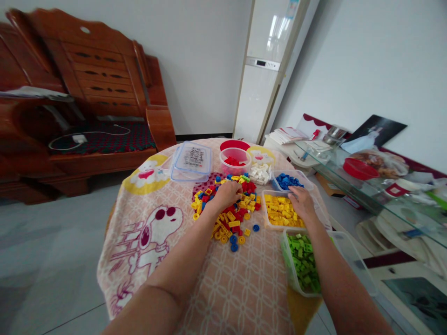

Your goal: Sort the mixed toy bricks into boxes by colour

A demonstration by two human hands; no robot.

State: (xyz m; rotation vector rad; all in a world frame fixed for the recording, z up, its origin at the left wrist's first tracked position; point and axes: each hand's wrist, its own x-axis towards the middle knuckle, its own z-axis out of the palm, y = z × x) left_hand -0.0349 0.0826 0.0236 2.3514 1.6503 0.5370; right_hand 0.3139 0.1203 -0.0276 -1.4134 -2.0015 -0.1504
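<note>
A mixed pile of toy building bricks [232,216], mostly yellow, red and blue, lies on the cloth-covered table. My left hand [227,193] reaches into its far part, fingers curled down and pressed together; what they pinch, if anything, is hidden. Over the right edge of a clear box of yellow bricks [281,210] hovers my right hand [303,202], thumb and fingers apart. Just beyond it is a box of blue bricks [287,180]. A box of green bricks [303,263] stands nearer me, partly behind my right forearm.
White bricks [260,173] are heaped beside a round tub [235,156] with red bricks inside. Clear lids [192,163] lie at the back left. Loose round blue pieces [234,248] rest before the pile. A glass shelf [370,186] with clutter stands right of the table.
</note>
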